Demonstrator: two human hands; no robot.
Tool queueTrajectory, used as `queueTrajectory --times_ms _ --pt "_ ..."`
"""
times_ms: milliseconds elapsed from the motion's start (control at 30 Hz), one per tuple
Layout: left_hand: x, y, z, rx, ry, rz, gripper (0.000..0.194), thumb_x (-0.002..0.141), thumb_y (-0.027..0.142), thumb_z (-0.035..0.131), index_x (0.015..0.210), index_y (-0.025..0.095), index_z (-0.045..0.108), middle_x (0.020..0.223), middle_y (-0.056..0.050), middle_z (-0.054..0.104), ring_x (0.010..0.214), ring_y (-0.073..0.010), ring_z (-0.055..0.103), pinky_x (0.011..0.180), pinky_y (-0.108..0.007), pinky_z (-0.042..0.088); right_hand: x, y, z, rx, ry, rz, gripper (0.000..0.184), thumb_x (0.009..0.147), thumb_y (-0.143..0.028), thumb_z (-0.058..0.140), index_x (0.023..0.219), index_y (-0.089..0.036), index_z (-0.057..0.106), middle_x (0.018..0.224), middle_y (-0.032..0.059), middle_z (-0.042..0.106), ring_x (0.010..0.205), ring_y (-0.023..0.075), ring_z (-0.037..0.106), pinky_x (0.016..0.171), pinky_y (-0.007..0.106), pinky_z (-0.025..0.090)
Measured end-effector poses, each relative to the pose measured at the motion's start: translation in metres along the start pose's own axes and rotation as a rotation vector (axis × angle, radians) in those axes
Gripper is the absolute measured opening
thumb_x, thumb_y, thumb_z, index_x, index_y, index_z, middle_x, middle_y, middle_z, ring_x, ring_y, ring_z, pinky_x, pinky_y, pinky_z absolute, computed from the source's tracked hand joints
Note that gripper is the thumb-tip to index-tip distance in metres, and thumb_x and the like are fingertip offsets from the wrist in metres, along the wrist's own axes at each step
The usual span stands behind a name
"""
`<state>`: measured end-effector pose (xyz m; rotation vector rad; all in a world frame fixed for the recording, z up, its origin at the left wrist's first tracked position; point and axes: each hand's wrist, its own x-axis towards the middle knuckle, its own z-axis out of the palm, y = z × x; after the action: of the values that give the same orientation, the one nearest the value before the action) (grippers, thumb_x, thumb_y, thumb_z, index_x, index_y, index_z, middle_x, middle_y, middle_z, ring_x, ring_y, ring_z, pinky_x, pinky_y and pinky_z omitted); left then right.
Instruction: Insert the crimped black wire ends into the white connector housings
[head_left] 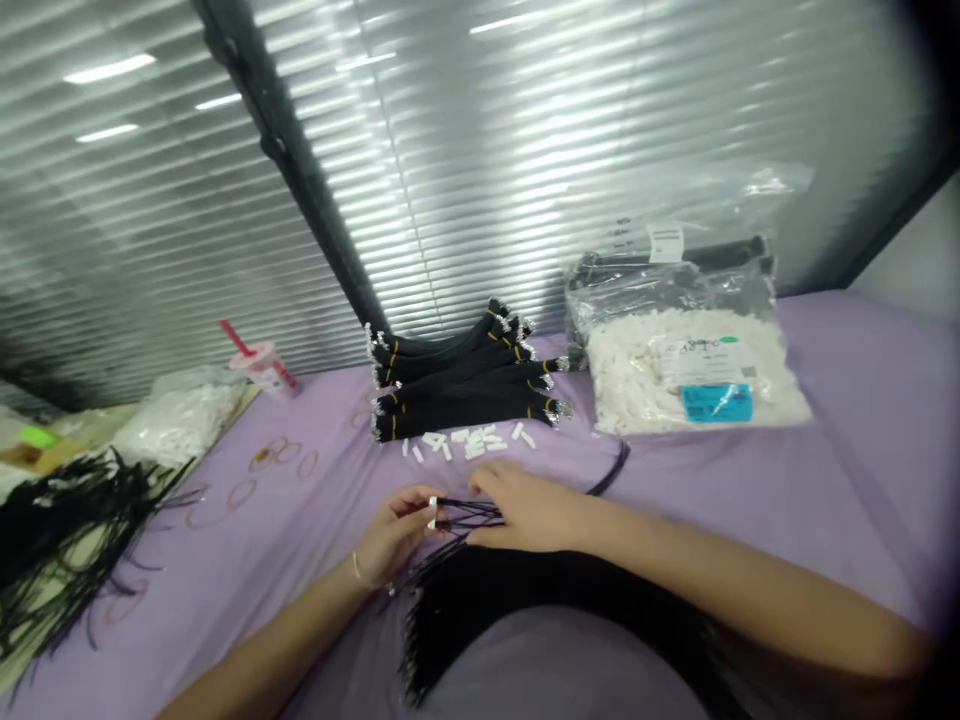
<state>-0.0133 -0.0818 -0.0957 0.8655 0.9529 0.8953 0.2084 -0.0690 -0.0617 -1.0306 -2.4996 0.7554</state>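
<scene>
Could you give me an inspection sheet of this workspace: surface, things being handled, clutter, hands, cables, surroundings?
Surface: creased purple cloth.
Things handled: small white piece at the ends of thin black leads.
Clutter: scattered white pieces, thin loops, cup with red straw, bag of white pieces at right.
Hands: left hand pinches the small white piece; right hand is over the leads, its grip partly hidden.
Cables: curved black bundle nearest the person; stacked black bundles with yellow ties beyond; loose black strands at left.
Surroundings: slatted blinds behind; co-workers: nothing seen.
</scene>
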Motion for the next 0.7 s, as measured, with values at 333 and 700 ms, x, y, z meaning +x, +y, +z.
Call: queueTrajectory --times_ms 333,700 --pt "-0.018 0.065 0.008 -0.134 0.022 0.09 0.023 0.065 0.019 0.076 0.087 0.016 0.069 0.07 -0.003 0.065 0.067 -0.01 0.06 0.057 -0.016 0.051 -0.015 -0.003 -0.068 0.001 -0.227 0.088 0.022 0.089 -0.034 0.044 0.078 -0.016 0.054 0.072 0.0011 0.059 0.062 0.0107 0.052 0.054 0.022 0.033" --pt "-0.007 0.093 0.03 -0.354 -0.358 0.281 0.054 0.069 0.026 0.073 0.118 0.018 0.055 0.135 -0.01 0.045 0.121 -0.0251 0.047 0.096 -0.035 0.046 -0.045 -0.061 -0.074 0.049 0.18 0.438 0.029 0.094 -0.039 0.034 0.084 -0.018 0.052 0.061 -0.0013 0.051 0.057 0.0108 0.048 0.052 0.023 0.037"
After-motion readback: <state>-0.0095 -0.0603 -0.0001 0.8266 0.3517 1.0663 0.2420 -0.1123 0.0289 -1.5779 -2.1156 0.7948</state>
